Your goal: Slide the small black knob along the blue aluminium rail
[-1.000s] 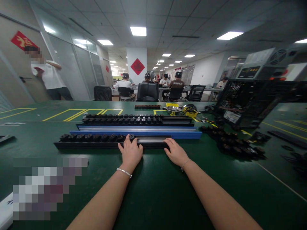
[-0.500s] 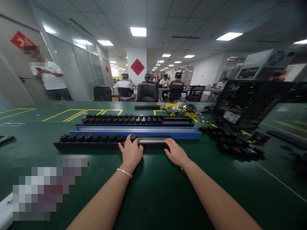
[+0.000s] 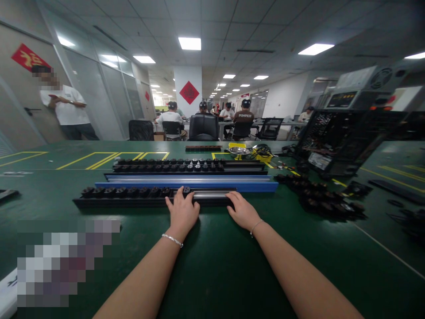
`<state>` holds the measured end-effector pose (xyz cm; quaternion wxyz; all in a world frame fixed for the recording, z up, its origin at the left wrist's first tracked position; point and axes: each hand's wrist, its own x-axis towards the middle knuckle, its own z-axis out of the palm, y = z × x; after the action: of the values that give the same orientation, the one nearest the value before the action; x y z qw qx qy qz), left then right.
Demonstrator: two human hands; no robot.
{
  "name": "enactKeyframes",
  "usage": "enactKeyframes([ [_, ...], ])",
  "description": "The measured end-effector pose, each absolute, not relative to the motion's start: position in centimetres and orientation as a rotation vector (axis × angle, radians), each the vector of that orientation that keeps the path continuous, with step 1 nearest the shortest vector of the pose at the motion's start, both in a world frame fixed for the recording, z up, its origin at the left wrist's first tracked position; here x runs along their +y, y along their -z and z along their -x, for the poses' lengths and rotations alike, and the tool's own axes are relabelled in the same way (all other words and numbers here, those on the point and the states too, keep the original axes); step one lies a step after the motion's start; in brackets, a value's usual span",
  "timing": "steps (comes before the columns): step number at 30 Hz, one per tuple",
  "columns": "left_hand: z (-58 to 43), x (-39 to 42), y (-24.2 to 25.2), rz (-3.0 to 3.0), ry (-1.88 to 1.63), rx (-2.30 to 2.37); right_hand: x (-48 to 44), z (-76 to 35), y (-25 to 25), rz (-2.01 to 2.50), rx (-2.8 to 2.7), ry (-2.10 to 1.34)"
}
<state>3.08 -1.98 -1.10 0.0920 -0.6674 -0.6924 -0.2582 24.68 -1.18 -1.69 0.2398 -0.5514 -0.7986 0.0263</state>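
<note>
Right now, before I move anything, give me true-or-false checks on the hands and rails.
Both the left hand and the right hand rest on the nearest black rail. True.
The blue rail lies nearer the person than it. False: the blue rail lies behind it.
The black knobs on the nearest rail sit left of the left hand. True.
The loose pile of black parts lies left of the rails. False: it lies to their right.
</note>
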Motion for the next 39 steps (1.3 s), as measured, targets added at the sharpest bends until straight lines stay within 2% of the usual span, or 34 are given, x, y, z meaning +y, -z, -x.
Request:
enactKeyframes([
  [39, -3.4, -2.1, 0.94, 2.125, 0.825, -1.963, -1.0, -24.63, 1.87, 1.529, -2.182, -0.042],
])
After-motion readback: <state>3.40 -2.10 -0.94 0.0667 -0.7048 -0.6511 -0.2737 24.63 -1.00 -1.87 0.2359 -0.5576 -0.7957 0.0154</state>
